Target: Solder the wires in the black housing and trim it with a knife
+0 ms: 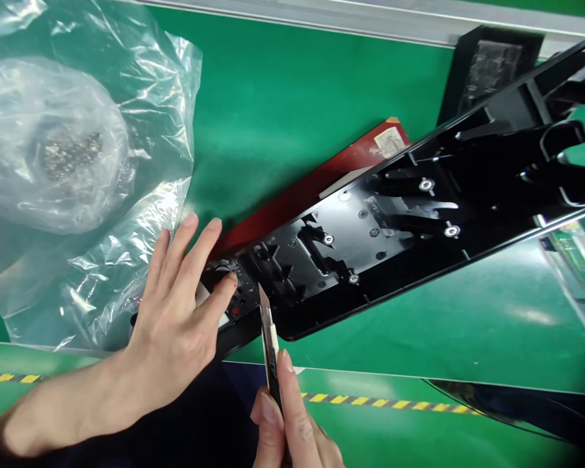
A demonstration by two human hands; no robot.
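Note:
A long black plastic housing [400, 214] with moulded posts and metal inserts lies diagonally over a green work surface. At its near left end is a small black panel [242, 294] with dark and red spots. My left hand [178, 309] rests there with fingers spread, its index fingertip touching the panel. In my right hand [292, 416] is a utility knife [272, 354], gripped between thumb and fingers. The exposed blade points up at the edge between panel and housing; I cannot tell whether it touches.
Clear plastic bags [141, 117] holding small metal parts [73, 153] cover the left side. A red bar-like block [341, 159] lies beneath the housing's far edge. A black box [492, 68] stands at the back right, near a metal rail [322, 23].

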